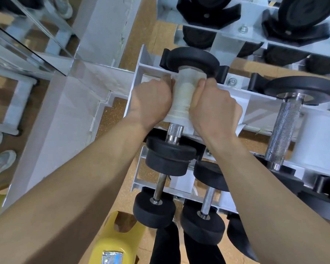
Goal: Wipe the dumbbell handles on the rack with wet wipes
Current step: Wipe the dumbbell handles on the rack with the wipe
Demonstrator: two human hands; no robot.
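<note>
Well, the big white-painted steel rack (pixel 242 92) fills most of what's in front of this person, its sloped tiers loaded with black dumbbells and standing on a speckled cork-brown floor (pixel 114 149), with a wall mirror (pixel 27 35) off to the left. On the middle tier, at the rack's left end, lies the black round-headed dumbbell with a knurled steel handle (pixel 191 59) that is being seen to, its far head seated in a black cradle and its near head hanging over the tier below. Just to its right rests a similar dumbbell whose long knurled chrome handle (pixel 283 130) is bare, with neither hand on it. The left hand (pixel 151 100) and the right hand (pixel 215 103) come at the bar from opposite sides, and the grip of each is clamped around a white wet wipe (pixel 183 96) that is wound round the handle like a sleeve, covering nearly all of it. Only a short stub of knurled steel (pixel 175 130) shows below the cloth, next to the near head. I'd judge this as the middle of wiping that one handle: the wipe is on and squeezed tight, so the next move calls for a twist or a slide along the bar, far enough down to catch that uncovered stub, without letting the cloth bunch. After that, the neighbour on the right and the smaller thin-barred dumbbells (pixel 203 221) on the lowest tier look to be waiting.
</note>
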